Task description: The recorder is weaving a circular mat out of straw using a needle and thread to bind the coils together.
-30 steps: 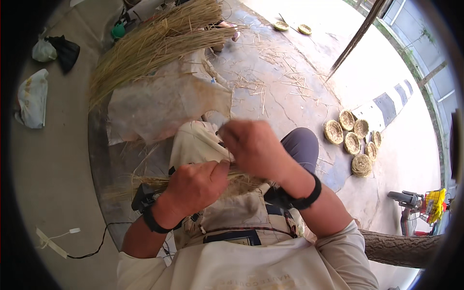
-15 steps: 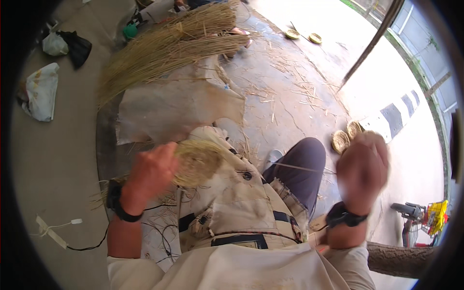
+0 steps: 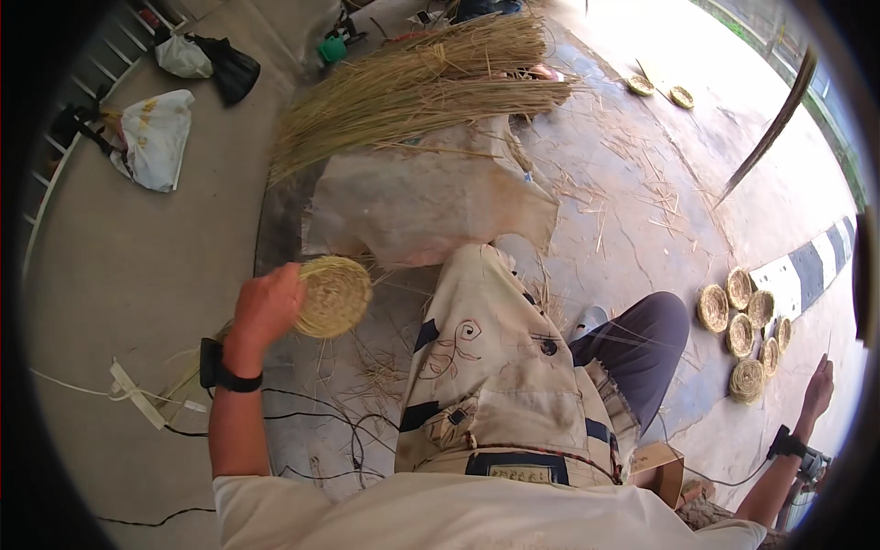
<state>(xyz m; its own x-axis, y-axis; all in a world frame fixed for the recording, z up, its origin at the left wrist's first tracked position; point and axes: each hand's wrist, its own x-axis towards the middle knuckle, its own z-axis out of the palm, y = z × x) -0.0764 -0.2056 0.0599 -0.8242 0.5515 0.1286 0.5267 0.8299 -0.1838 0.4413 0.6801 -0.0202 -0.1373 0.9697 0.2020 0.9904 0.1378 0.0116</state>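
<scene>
My left hand (image 3: 268,307) grips the left edge of a round woven straw piece (image 3: 332,295), held out left of my lap, with loose green-yellow strands at its rim. My right hand (image 3: 818,385) is raised far out at the right, fingers closed on a thin upright strand (image 3: 828,341), too fine to identify exactly. A stained beige cloth apron (image 3: 486,367) covers my lap. Several finished straw baskets (image 3: 740,334) sit grouped on the ground at the right, left of my right hand.
Long straw bundles (image 3: 417,87) lie ahead on pale sheeting (image 3: 422,202). Two small baskets (image 3: 640,84) lie farther off. Bags (image 3: 156,137) lie at left near cables and a power strip (image 3: 137,394). A thin pole (image 3: 765,128), striped barrier (image 3: 797,275) and cardboard box (image 3: 655,467) stand right.
My hands have moved apart from over my lap: the left outward with the straw piece, the right far out to the right. The whole view has shifted.
</scene>
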